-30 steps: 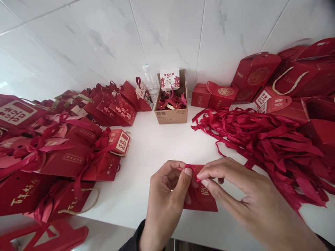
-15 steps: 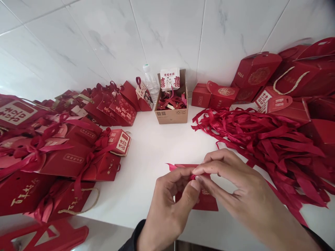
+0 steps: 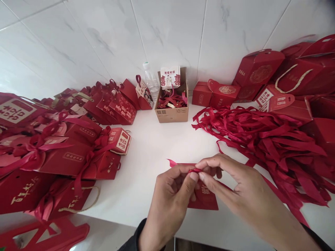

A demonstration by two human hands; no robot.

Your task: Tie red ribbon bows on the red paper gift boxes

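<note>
A small red gift box with pale printed characters sits on the white table, partly covered by my hands. Above it, a red ribbon is pinched between both hands. My left hand grips the ribbon with thumb and forefinger, its other fingers curled underneath. From the right, my right hand pinches the same ribbon with thumb and fingertips. One ribbon end sticks out past the box's upper left. Whether the ribbon is knotted is hidden by my fingers.
Ribbon-tied red boxes crowd the left side. A cardboard box stands at the back beside a clear bottle. Loose red ribbons lie heaped at right, with larger red boxes behind. A red stool is below the left edge.
My right hand's fingertips have moved slightly right, away from my left fingertips. The ribbon between them now shows as a short stretched piece.
</note>
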